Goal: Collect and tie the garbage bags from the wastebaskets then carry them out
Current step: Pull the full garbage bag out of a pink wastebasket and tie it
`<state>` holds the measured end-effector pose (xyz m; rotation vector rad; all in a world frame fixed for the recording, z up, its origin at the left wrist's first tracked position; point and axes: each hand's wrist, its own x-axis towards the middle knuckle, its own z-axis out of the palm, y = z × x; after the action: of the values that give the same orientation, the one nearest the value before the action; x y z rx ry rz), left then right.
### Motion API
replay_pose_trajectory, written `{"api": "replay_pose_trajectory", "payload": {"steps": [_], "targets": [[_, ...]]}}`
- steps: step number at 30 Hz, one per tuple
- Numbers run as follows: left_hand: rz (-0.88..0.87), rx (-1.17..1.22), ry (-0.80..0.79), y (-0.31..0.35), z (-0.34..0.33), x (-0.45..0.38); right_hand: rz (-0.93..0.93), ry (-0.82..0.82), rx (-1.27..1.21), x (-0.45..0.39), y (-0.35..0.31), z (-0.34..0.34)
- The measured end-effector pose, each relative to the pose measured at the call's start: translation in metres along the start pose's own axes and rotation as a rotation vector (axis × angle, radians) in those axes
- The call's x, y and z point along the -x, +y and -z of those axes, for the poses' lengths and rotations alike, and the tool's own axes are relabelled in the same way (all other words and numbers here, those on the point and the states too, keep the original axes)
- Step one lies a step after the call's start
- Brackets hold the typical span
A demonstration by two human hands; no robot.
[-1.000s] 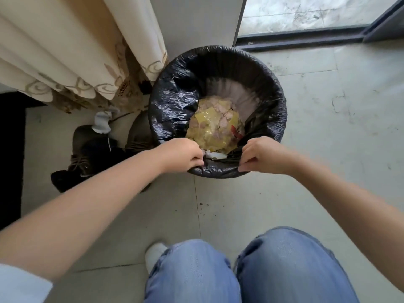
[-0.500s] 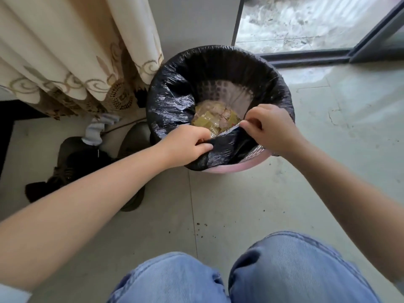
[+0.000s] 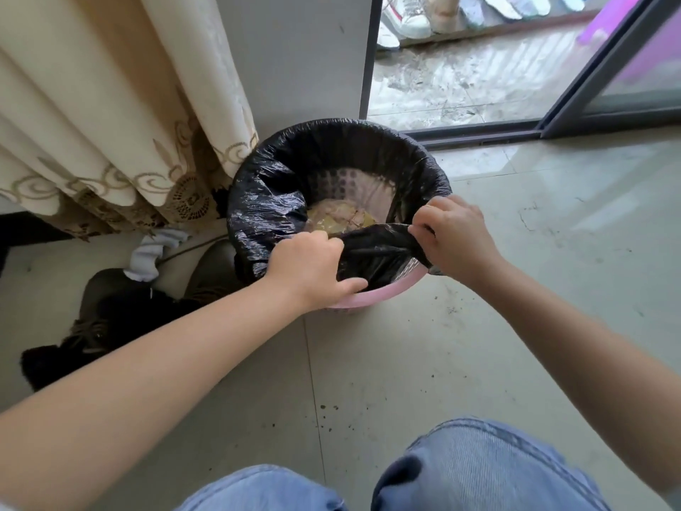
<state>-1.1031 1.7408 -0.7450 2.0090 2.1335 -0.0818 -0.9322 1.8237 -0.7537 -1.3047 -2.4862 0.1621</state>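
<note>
Head: bag [image 3: 372,252] hem stretched left-right

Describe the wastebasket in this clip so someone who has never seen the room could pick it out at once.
Start at the cream embroidered curtain hanging on the left; where it ends, by the grey sliding-door track, stands a round pink plastic wastebasket on the pale tiled floor. It alone is lined with a crinkled black plastic garbage bag, whose near edge the left hand and right hand grip.

Both hands [image 3: 387,252] pinch bag [image 3: 376,252] rim — wastebasket [image 3: 368,295].
</note>
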Motion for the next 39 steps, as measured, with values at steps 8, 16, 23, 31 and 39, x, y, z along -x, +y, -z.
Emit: {"api": "replay_pose_trajectory", "payload": {"steps": [8, 16, 23, 31, 39], "targets": [[0.128, 0.274, 0.083, -0.016, 0.008, -0.001, 0.036, -0.074, -0.025, 0.014, -0.001, 0.003], [0.012, 0.195, 0.22, -0.032, 0.02, 0.025, -0.068, -0.038, 0.097, 0.002, 0.006, 0.023], [0.388, 0.115, 0.095, -0.073, 0.023, 0.031, -0.426, -0.099, -0.076, -0.009, 0.035, 0.028], [0.232, 0.421, 0.259, -0.07, 0.045, 0.014, -0.832, -0.228, -0.543, -0.067, 0.039, 0.035], [0.296, -0.284, -0.167, -0.112, 0.059, 0.028, -0.551, 0.028, -0.458, -0.082, 0.021, 0.058]]}}
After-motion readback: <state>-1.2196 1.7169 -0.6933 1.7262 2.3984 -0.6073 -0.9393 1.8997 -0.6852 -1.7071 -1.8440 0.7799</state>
